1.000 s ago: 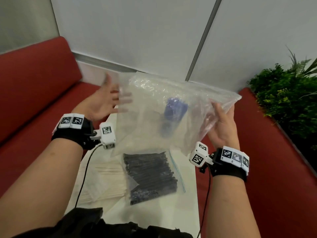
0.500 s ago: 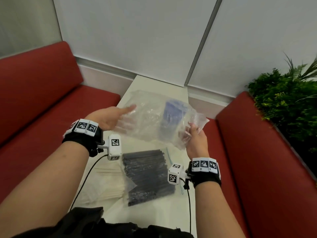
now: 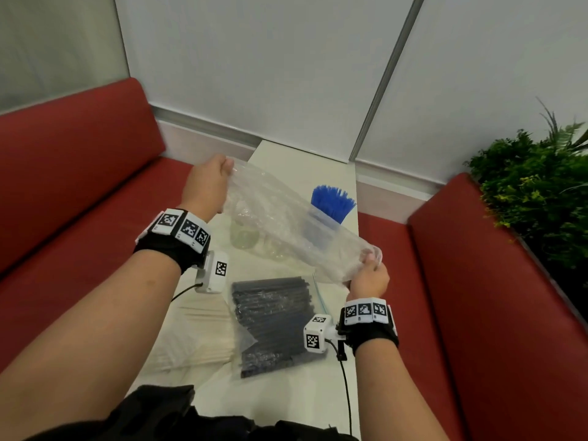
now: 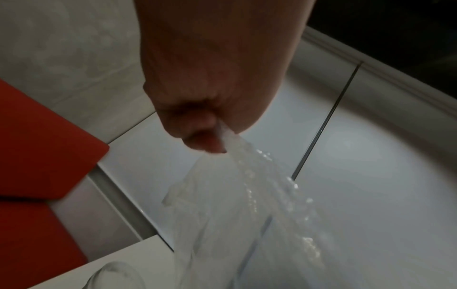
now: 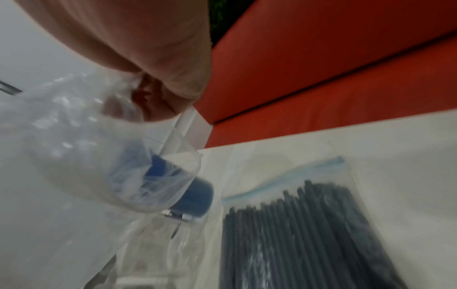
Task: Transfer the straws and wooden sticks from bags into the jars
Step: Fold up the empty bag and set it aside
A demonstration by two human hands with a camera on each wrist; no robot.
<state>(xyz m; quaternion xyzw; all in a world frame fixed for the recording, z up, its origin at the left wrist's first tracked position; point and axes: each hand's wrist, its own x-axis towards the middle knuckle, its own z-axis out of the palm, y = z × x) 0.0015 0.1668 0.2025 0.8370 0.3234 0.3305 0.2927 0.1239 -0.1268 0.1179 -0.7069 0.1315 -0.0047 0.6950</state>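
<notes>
Both grips pinch an empty clear bag (image 3: 286,230), left hand (image 3: 206,183) on the far end, right hand (image 3: 369,278) on the near end, stretching it over the bench (image 3: 331,393). Behind it stand blue straws (image 3: 332,202) in a jar (image 3: 318,230). Nearer lie a bag of black straws (image 3: 273,323) and wooden sticks (image 3: 203,342).

Empty clear bag (image 3: 286,224), crumpled, stretched slantwise above the bench, pinched at both ends. Behind it, blue straws (image 3: 332,202) stand upright in a clear jar (image 3: 313,230). Zip bag of black straws (image 3: 273,323) lies flat beside wooden sticks (image 3: 203,338).
</notes>
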